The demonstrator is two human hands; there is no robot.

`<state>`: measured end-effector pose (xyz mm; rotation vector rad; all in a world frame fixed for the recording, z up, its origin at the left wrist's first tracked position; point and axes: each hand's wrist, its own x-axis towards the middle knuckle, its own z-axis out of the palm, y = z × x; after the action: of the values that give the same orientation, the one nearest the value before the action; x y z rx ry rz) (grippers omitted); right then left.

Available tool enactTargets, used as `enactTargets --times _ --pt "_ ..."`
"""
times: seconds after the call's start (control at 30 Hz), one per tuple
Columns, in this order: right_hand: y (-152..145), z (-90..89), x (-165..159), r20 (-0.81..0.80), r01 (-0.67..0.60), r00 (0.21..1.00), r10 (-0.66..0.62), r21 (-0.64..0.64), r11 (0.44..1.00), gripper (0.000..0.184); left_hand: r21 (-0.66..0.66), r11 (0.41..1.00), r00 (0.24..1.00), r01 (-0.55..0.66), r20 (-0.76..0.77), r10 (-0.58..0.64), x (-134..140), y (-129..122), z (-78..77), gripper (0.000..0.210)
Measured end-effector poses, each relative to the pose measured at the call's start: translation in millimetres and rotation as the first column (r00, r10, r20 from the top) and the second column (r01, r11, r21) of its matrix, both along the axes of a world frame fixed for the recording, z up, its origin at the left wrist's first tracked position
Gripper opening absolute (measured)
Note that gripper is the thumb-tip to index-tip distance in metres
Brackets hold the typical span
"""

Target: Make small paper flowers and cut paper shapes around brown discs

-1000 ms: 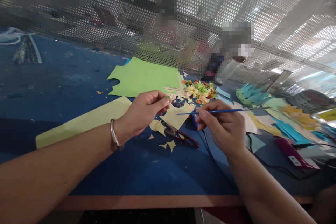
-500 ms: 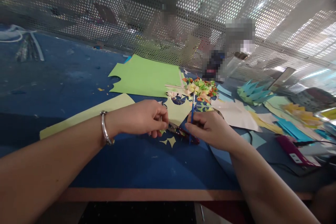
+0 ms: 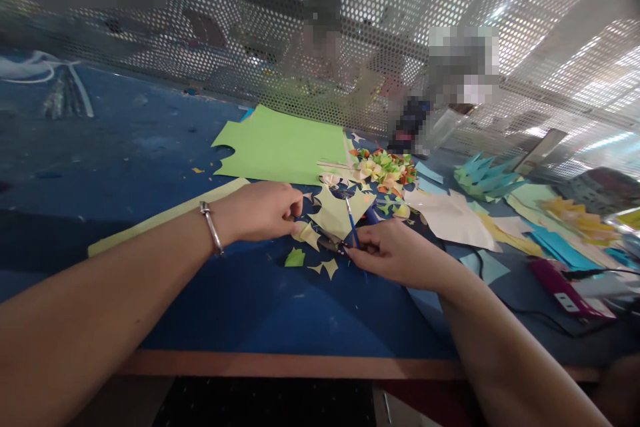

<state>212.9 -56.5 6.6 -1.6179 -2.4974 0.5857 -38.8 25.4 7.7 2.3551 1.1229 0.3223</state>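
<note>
In my right hand point(image 3: 395, 247) a slim blue paintbrush point(image 3: 353, 223) is gripped, its bristle end pointing up and away over a pale yellow paper sheet point(image 3: 340, 210) with scalloped cut edges. My left hand point(image 3: 270, 210) has its thumb and fingers pinched at a small pale yellow paper cutout point(image 3: 307, 235), just left of that sheet. Below it lies a folded green paper piece point(image 3: 295, 257), beside a pointed yellow scrap point(image 3: 329, 269). A dark, dotted object by my right fingertips is mostly hidden.
A large green paper sheet point(image 3: 285, 147) lies at the back, near a perforated metal screen point(image 3: 280, 33). Small paper flowers point(image 3: 385, 170) are heaped behind my right hand. To the right are cream paper point(image 3: 450, 217), a blue paper crown point(image 3: 485, 177) and a purple power strip point(image 3: 567, 287) with cables.
My left hand has let go of the green paper piece, which now lies on the table, and has moved up and left to the yellow cutout. The paintbrush has tilted left.
</note>
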Motion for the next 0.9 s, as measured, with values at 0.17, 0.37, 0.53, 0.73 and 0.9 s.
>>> enactTargets --times 0.17,0.37,0.53,0.73,0.9 --pt "0 -2.2 -1 0.059 -0.038 0.998 0.038 -0.009 0.999 0.036 -0.005 0.998 0.998 0.061 0.017 -0.060 3 -2 -10.9 0.005" --pt "1 -2.6 -1 0.135 -0.043 0.990 0.047 -0.026 0.999 0.037 0.026 0.999 0.998 0.044 0.036 -0.045 4 -4 -12.9 0.014" --pt "1 -2.0 -2 0.182 -0.027 0.983 0.036 -0.056 0.998 0.036 0.009 0.997 0.997 0.071 0.023 -0.071 7 -7 -7.0 0.009" --pt "0 -2.3 -3 0.168 -0.042 0.984 0.051 -0.057 0.998 0.036 -0.139 0.990 0.966 -0.037 0.247 0.071 2 5 3.8 0.017" --pt "0 -4.9 -4 0.103 -0.042 0.994 0.045 -0.025 0.999 0.034 -0.475 0.880 0.792 0.019 0.544 0.276 7 4 3.8 0.028"
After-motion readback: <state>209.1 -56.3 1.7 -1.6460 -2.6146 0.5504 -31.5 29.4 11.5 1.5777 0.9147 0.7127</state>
